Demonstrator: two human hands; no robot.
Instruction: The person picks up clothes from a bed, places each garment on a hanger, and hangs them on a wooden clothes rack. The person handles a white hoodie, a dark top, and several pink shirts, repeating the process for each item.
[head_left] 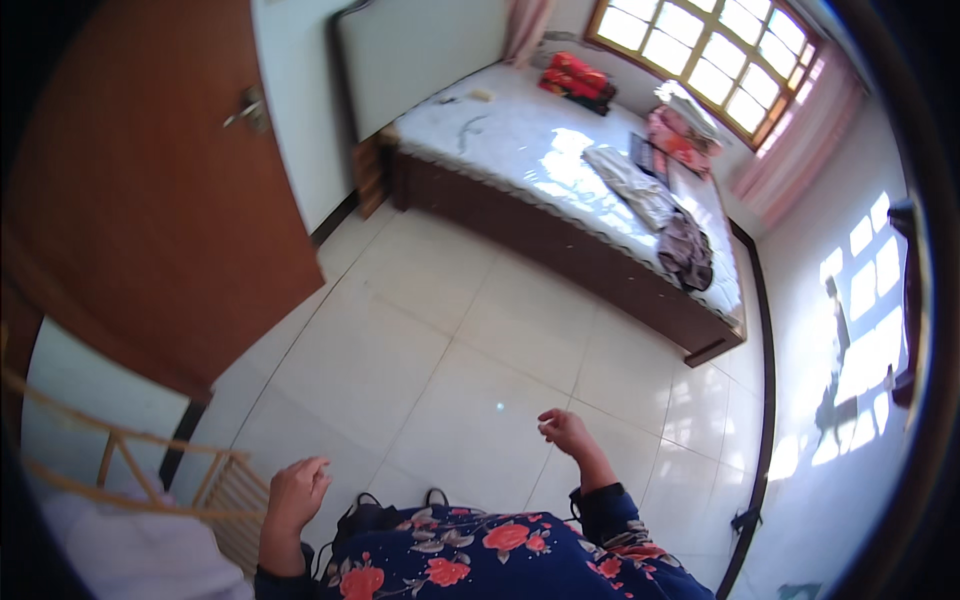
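My left hand [296, 493] hangs in the air at the lower left, beside a light wooden rack [180, 508]. Its fingers are loosely bent, and I see nothing in them. In front of my body on the right, my right hand [565, 430] is raised over the tiled floor [440, 390]. Its fingers are slightly curled and a little apart, holding nothing. Neither hand touches anything. Ahead stands a bed [520, 150] with a pale sheet. A light garment [630, 185] and a dark crumpled garment [686, 250] lie across its right part.
A brown door [150, 190] with a metal handle [250, 110] stands at the left. Folded red bedding [578, 80] and a pink bundle [685, 135] rest on the bed near the window [705, 50]. White cloth [140, 540] lies by the rack. Sunlight falls on the right wall [800, 300].
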